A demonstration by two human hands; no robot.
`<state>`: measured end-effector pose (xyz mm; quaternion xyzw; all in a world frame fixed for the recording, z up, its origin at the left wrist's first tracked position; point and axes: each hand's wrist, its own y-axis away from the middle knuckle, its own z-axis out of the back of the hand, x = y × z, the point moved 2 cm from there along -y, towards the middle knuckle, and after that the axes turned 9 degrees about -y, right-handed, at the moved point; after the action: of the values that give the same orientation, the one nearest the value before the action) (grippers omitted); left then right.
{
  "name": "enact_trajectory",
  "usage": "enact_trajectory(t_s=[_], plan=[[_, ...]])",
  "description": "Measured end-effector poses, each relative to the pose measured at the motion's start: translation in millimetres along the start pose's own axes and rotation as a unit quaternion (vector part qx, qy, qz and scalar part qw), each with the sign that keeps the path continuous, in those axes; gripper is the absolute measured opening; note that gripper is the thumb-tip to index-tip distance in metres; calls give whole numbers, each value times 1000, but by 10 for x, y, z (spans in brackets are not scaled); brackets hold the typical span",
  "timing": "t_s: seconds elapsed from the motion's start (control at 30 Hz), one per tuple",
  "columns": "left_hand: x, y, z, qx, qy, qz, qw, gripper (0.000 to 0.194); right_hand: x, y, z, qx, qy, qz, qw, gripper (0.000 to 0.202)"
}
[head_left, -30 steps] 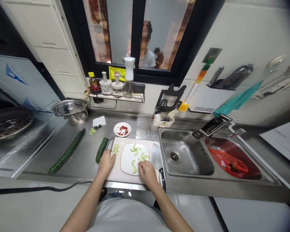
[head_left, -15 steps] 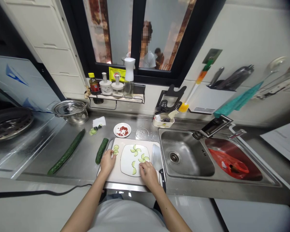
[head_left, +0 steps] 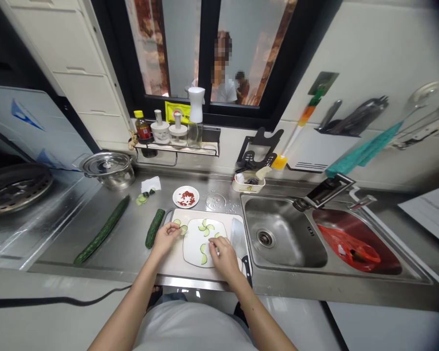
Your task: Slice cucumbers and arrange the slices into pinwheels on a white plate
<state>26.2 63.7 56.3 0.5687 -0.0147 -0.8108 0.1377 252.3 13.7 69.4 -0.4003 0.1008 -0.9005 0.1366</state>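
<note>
Fingertips of the left hand (head_left: 167, 239) pinch a thin cucumber slice (head_left: 183, 229), right at the left edge of the squarish white plate (head_left: 192, 246)! Over on the plate's right side, the right hand (head_left: 223, 253) hovers with thumb and forefinger curled close together; whether anything sits between them, you cannot tell from here. Look at that plate: a pinwheel of cucumber pieces (head_left: 206, 226) near the top, a curving pair (head_left: 203, 253) lower down, and more green partly hidden behind the right hand. All of it rests on a pale cutting board (head_left: 173, 267), with a broad-bladed knife (head_left: 237, 233) lying along the board's right side. Just off the left edge, a shorter cucumber (head_left: 155, 229); farther left, a long one (head_left: 104, 231) slants across the steel counter (head_left: 131, 253). Behind the board, a saucer (head_left: 177, 197) carries chopped red bits (head_left: 187, 198)!
</note>
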Motion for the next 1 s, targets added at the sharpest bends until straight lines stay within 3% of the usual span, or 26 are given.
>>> enact_trajectory(t_s=[0.17, 0.3, 0.47, 0.57, 0.67, 0.73, 0.8, 0.87, 0.93, 1.0], plan=[[-286, 120, 3, 79, 10, -69, 994, 20, 291, -263, 132, -5, -54, 17, 998, 24], [-478, 233, -4, 125, -1, -121, 985, 21, 511, -409, 167, 25, -63, 56, 996, 24], [-601, 309, -40, 138, -31, -142, 980, 23, 587, -459, 123, 59, -63, 78, 993, 17], [-581, 323, -52, 107, -31, -130, 985, 25, 561, -455, 115, 56, -81, 63, 993, 15], [-505, 342, -61, 73, 18, -75, 994, 31, 523, -449, 139, 43, -102, 38, 993, 14], [-441, 371, -98, 105, 75, 7, 992, 37, 502, -448, 163, 35, -112, 29, 993, 14], [-391, 414, -166, 184, 151, 105, 966, 44, 487, -448, 183, 28, -121, 30, 992, 15], [-373, 451, -235, 259, 228, 181, 921, 45, 477, -446, 195, 27, -131, 38, 990, 17], [-383, 461, -279, 296, 283, 215, 887, 41, 470, -440, 199, 31, -141, 48, 988, 18], [-407, 445, -291, 298, 312, 214, 876, 40, 465, -431, 202, 38, -146, 54, 987, 17]])
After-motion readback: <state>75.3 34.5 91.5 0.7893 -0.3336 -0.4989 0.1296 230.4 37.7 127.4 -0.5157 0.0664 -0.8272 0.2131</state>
